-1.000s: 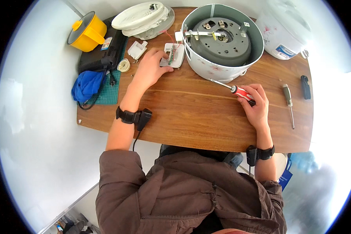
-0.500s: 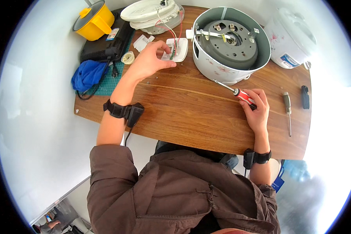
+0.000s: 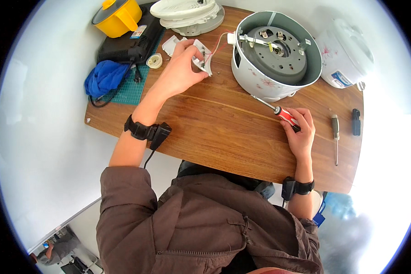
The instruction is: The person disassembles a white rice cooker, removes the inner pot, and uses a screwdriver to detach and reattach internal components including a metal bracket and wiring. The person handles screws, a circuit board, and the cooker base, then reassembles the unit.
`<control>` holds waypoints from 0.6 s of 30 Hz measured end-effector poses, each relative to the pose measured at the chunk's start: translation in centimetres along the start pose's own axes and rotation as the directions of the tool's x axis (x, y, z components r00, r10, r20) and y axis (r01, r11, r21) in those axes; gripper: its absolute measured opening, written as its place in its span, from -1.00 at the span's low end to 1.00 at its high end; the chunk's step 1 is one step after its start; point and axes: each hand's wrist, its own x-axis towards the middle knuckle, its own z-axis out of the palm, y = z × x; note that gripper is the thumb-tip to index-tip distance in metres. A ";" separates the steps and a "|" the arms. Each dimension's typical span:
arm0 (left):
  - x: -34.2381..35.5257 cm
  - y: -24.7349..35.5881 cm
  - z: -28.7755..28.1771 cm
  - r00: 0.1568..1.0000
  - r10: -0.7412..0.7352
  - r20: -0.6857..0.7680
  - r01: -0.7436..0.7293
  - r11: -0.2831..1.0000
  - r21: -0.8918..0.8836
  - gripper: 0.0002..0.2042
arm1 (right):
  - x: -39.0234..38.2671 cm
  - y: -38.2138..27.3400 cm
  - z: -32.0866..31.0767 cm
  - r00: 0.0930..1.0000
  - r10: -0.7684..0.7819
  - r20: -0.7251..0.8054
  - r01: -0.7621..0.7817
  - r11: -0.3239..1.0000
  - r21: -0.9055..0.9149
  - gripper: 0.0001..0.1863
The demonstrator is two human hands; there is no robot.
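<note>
My left hand (image 3: 181, 69) grips a white plastic housing (image 3: 208, 68) between thumb and fingers, tilted up off the table. A small circuit board shows partly inside it, and thin red and white wires (image 3: 220, 42) run from it towards the open rice cooker body (image 3: 255, 83). That round body, white with flowers outside, has a grey metal heating plate base (image 3: 276, 57) in it. In front of it my right hand (image 3: 301, 130) is closed on the handle of a red and black screwdriver (image 3: 285, 115), whose shaft points up and left at the cooker's lower edge.
A white lid assembly (image 3: 187, 18), a small white cover (image 3: 170, 44) and a round cap (image 3: 154, 60) lie around my left hand. Further left are a yellow pot (image 3: 118, 20), black case (image 3: 123, 49) and blue cloth (image 3: 104, 78). Rightward: a flowered container (image 3: 345, 55) and grey screwdriver (image 3: 335, 137).
My left hand has closed on the white housing and tipped it up from the table. The right hand holds the screwdriver much as before. The whole view has shifted slightly.
</note>
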 end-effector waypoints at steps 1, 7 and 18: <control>-0.2 -0.2 0.1 0.997 0.061 -0.053 -0.055 0.994 0.094 -0.57 | 0.0 0.0 0.0 1.000 -0.002 -0.002 0.002 1.000 -0.003 -0.58; 0.0 -1.2 0.5 0.984 0.172 -0.051 -0.133 0.889 0.438 -0.58 | -0.1 0.0 0.2 1.000 0.022 0.001 -0.022 1.000 0.017 -0.58; 1.4 -1.8 0.1 0.967 0.240 0.090 -0.256 0.899 0.355 -0.59 | 0.0 -0.1 0.0 1.000 0.002 -0.001 -0.002 1.000 -0.021 -0.58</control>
